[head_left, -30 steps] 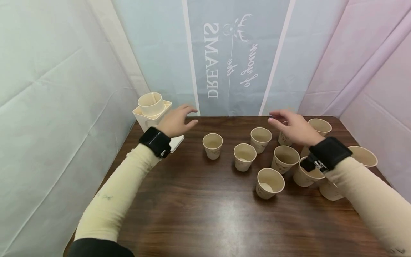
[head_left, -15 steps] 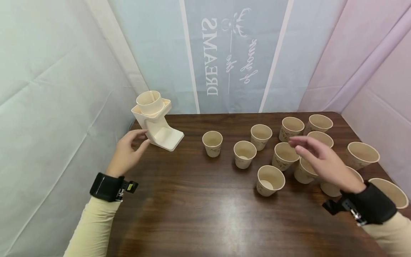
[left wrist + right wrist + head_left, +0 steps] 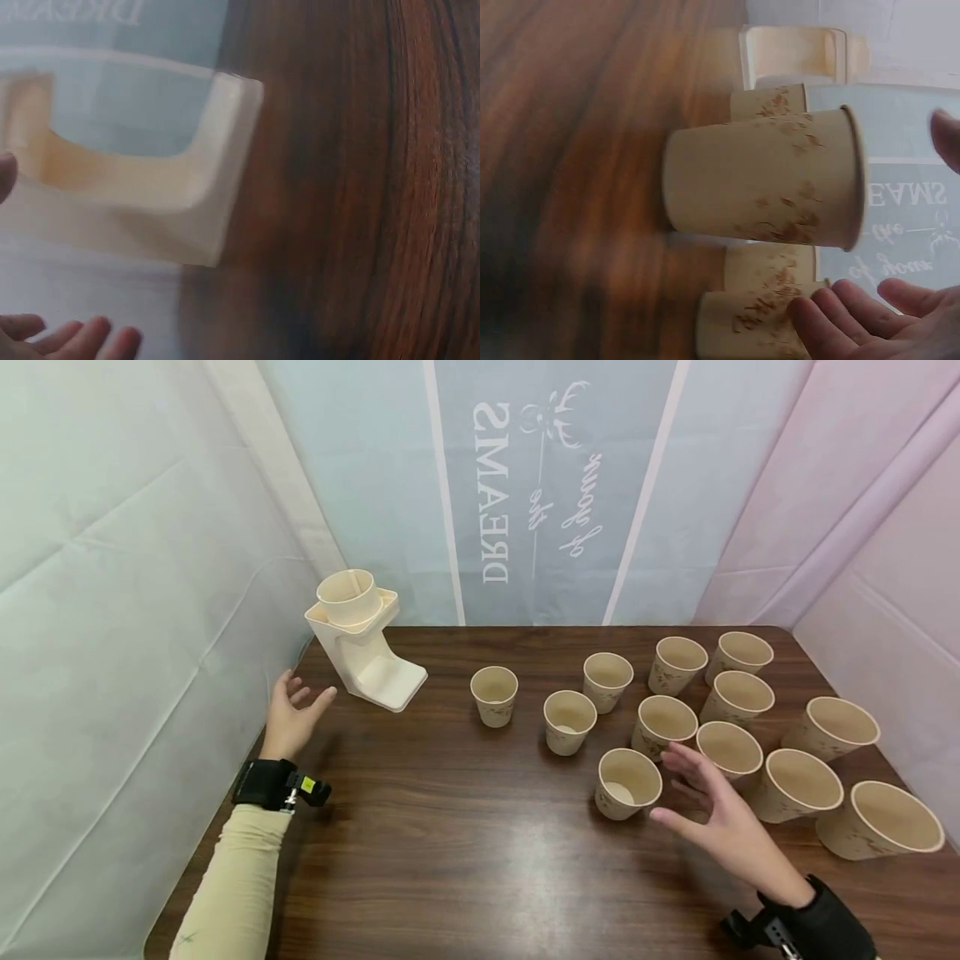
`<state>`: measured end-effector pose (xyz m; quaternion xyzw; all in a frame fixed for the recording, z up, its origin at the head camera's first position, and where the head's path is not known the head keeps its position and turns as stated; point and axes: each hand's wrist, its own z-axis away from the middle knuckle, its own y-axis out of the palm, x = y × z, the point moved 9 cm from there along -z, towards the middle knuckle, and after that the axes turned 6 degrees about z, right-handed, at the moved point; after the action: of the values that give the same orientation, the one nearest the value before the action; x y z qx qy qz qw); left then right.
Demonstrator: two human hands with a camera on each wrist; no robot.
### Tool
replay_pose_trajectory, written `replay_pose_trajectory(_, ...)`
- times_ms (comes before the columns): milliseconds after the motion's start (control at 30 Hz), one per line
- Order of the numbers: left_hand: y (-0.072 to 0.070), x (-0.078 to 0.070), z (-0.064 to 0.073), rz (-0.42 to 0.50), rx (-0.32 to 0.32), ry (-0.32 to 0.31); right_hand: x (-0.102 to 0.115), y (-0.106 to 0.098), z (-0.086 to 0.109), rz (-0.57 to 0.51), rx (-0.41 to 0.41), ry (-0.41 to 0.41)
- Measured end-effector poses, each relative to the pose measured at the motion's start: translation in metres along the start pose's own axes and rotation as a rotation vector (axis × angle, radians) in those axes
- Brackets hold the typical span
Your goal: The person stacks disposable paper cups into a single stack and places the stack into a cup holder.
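Note:
My left hand [image 3: 291, 722] is raised near the table's left edge, its fingers relaxed and holding nothing. Just beyond it stands a cream cup dispenser [image 3: 360, 652], which the left wrist view also catches as a blurred cream stand [image 3: 165, 202]. On the right, my right hand [image 3: 716, 814] reaches with fingers and thumb spread beside the nearest paper cup [image 3: 628, 785]. That cup [image 3: 761, 180] fills the middle of the right wrist view, upright on the table and apart from the thumb.
Several patterned paper cups stand upright over the table's right half, such as a far corner cup [image 3: 741, 653] and a large near one [image 3: 881, 822]. A lone cup [image 3: 495, 696] stands near the middle. Cloth walls [image 3: 555, 585] border the dark wooden table [image 3: 450, 852].
Both hands have come back toward the person. The left moved away from beside the dispenser; the right passed over the far cups to the nearest cup. The cups stayed in place.

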<state>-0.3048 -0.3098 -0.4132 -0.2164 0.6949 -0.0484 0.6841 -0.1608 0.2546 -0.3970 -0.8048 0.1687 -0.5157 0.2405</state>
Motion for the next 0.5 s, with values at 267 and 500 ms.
replay_pose_trajectory(267, 0.022, 0.026, -0.042, 0.086, -0.026, 0.000, -0.018, 0.028, 0.003, 0.036, 0.050, 0.042)
replay_pose_trajectory(500, 0.041, 0.017, -0.061, 0.174, -0.057, 0.115, -0.021, 0.039, -0.002, 0.022, 0.021, 0.081)
